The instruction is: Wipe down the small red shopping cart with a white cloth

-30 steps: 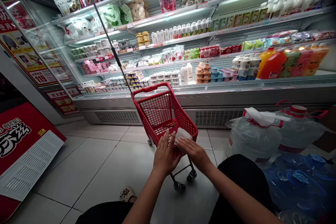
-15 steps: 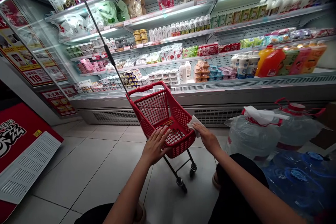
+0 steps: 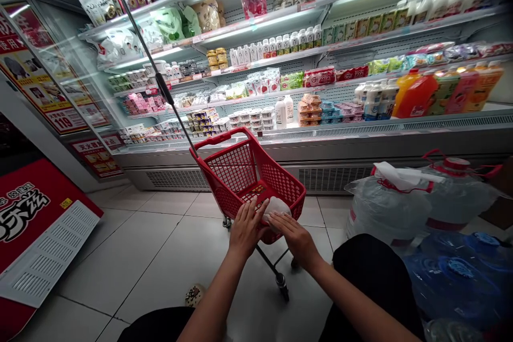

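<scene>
A red plastic shopping cart (image 3: 280, 179) with a lattice basket stands in front of me on metal legs with casters. At the basket's near rim, my right hand (image 3: 294, 235) presses a white cloth (image 3: 277, 206) under its fingers. Just to the left, my left hand (image 3: 247, 224) lies over the near left rim with its fingers spread, holding nothing. The fingertips of both hands are close together. A thin dark pole (image 3: 164, 88) rises from the cart's left handle corner.
A refrigerated shelf unit (image 3: 280, 144) full of drinks and packages runs across the back. Large clear water jugs (image 3: 388, 208) and blue bottles (image 3: 452, 278) stand at the right. A red-and-white freezer (image 3: 52, 224) is at the left, on the tiled floor (image 3: 132, 256).
My right hand has moved left with the cloth, from the basket's right corner to the near rim. My left hand has shifted slightly right. The view has moved a little.
</scene>
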A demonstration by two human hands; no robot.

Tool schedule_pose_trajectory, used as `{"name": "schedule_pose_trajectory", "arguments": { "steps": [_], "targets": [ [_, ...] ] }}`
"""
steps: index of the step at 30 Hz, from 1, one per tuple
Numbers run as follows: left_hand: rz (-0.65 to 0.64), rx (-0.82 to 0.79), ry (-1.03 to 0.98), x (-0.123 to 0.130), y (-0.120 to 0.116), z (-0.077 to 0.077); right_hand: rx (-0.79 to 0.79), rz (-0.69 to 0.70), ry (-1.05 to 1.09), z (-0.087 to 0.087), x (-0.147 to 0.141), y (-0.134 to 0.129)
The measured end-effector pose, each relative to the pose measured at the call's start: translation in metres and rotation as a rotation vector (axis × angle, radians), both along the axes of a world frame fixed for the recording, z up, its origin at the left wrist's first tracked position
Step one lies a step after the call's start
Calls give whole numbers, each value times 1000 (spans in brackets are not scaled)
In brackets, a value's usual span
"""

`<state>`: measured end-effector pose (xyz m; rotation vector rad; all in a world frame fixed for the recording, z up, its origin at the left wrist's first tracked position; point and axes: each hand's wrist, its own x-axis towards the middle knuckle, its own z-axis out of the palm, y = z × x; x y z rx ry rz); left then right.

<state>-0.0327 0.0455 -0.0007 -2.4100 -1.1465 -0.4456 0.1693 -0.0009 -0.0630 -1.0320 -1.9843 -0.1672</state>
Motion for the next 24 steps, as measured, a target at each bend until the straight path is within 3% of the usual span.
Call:
{"name": "schedule_pose_trajectory", "arguments": {
  "steps": [6, 9, 11, 16, 24],
  "targets": [
    [-97, -39, 18, 6, -9, 9, -107, -46, 40, -4, 78, 24],
    [-156, -30, 49, 0, 1, 17, -184, -93, 130, -3, 100, 43],
    [-116, 2, 32, -3, 9, 19, -204, -121, 172, -1, 107, 54],
    [-7, -1, -44, 8, 15, 12, -216, -162, 213, -2, 102, 56],
    [57, -3, -130, 45, 5, 0, -110, -194, 123, 0, 49, 2]
  ]
}}
